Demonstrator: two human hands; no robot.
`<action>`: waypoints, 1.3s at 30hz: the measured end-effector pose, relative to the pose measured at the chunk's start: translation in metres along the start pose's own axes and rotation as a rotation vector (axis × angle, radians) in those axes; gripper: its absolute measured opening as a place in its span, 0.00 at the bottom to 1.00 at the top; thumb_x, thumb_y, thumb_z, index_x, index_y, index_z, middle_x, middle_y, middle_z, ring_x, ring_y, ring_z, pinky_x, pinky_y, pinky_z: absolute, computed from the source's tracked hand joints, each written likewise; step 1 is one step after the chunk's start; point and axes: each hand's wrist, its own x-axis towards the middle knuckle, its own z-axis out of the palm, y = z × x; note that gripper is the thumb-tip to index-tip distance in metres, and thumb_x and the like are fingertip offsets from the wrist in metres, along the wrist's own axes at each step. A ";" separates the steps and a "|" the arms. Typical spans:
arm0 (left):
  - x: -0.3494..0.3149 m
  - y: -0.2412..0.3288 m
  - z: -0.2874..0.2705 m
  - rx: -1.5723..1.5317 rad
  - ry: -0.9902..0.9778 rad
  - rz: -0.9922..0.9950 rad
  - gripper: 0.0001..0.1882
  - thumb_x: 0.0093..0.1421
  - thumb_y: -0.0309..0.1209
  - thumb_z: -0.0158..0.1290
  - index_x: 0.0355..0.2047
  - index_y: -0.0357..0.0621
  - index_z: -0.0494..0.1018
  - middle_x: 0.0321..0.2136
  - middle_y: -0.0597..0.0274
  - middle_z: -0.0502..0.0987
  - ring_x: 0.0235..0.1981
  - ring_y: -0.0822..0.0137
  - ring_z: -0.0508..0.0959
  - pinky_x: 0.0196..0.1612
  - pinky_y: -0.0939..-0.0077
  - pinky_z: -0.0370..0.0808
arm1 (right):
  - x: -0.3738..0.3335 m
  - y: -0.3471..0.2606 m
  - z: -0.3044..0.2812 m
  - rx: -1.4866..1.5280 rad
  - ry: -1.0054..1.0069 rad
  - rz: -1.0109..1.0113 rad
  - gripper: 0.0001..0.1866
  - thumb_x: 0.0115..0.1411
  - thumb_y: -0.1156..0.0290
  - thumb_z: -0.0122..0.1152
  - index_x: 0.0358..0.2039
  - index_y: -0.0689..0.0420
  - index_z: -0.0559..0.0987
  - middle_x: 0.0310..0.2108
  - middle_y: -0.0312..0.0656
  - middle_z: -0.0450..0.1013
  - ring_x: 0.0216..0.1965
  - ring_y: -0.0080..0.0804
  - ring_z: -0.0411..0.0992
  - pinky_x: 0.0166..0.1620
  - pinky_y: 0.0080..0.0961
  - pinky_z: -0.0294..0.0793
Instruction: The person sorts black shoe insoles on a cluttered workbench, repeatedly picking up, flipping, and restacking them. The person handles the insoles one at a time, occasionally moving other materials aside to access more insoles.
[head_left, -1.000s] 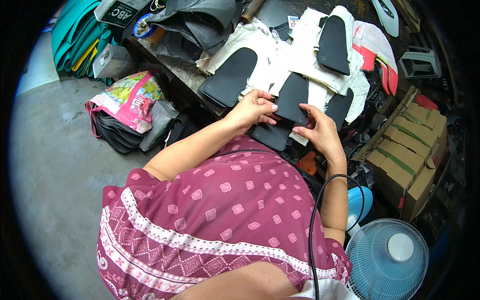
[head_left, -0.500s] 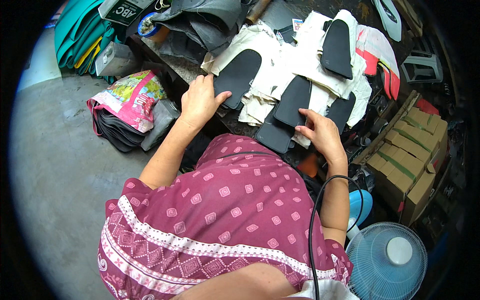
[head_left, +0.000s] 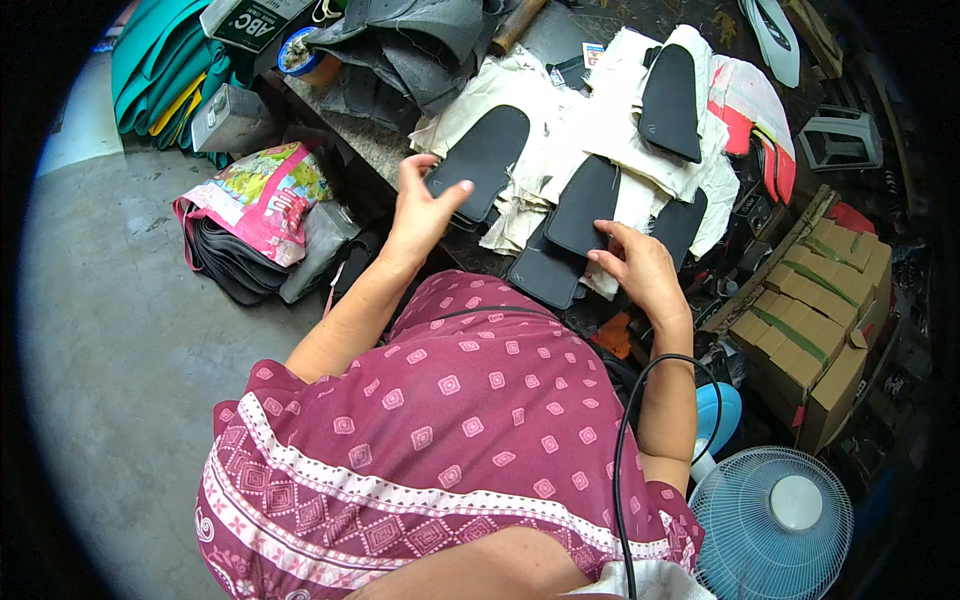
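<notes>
My left hand (head_left: 422, 210) is open, its thumb and fingers spread at the lower left edge of a flat black piece with a rounded end (head_left: 485, 155). Its thumb tip overlaps that piece's lower part. My right hand (head_left: 642, 262) has bent fingers, with thumb and forefinger apart. Their tips touch the lower right edge of another black piece (head_left: 585, 205). This one partly covers a third black piece (head_left: 545, 268) beneath it. More such pieces lie to the right, including an upper black piece (head_left: 670, 105). White cloth (head_left: 560, 130) with frayed edges lies under and among them.
Grey folded material (head_left: 410, 45) and a small blue-rimmed tub (head_left: 297, 52) are at the back left. A colourful bag (head_left: 260, 200) sits on the floor at left. Cardboard boxes (head_left: 800, 320) and a blue fan (head_left: 770, 530) stand at right. A black cable (head_left: 622, 450) crosses my right forearm.
My left hand has shifted slightly right and down, and its fingers have lifted off the black piece's upper left edge. My right hand stays nearly in place.
</notes>
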 end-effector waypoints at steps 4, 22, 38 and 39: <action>0.004 0.004 -0.004 -0.542 0.009 -0.339 0.37 0.51 0.31 0.66 0.55 0.35 0.55 0.49 0.48 0.67 0.49 0.61 0.71 0.53 0.68 0.68 | 0.000 -0.003 -0.003 -0.016 -0.037 0.023 0.24 0.53 0.58 0.66 0.49 0.55 0.78 0.33 0.47 0.77 0.36 0.44 0.77 0.40 0.36 0.74; 0.003 0.107 -0.066 -0.902 -0.249 -0.010 0.16 0.49 0.23 0.53 0.38 0.23 0.73 0.33 0.46 0.79 0.35 0.55 0.82 0.43 0.60 0.81 | 0.001 0.004 -0.010 0.044 -0.027 -0.048 0.18 0.56 0.60 0.63 0.44 0.55 0.80 0.35 0.48 0.78 0.37 0.45 0.77 0.42 0.35 0.75; 0.021 0.023 0.050 -0.781 -0.571 -0.507 0.18 0.68 0.42 0.46 0.43 0.38 0.73 0.38 0.60 0.79 0.37 0.69 0.80 0.46 0.72 0.76 | 0.015 -0.041 0.006 0.084 0.374 -0.432 0.29 0.48 0.66 0.72 0.51 0.57 0.76 0.51 0.48 0.72 0.53 0.44 0.70 0.55 0.33 0.69; 0.020 0.023 0.050 -0.808 -0.580 -0.501 0.18 0.68 0.42 0.46 0.43 0.38 0.73 0.38 0.60 0.79 0.37 0.69 0.80 0.46 0.73 0.76 | 0.018 -0.043 0.012 0.055 0.357 -0.416 0.29 0.47 0.65 0.72 0.51 0.57 0.76 0.52 0.48 0.72 0.53 0.45 0.70 0.55 0.34 0.70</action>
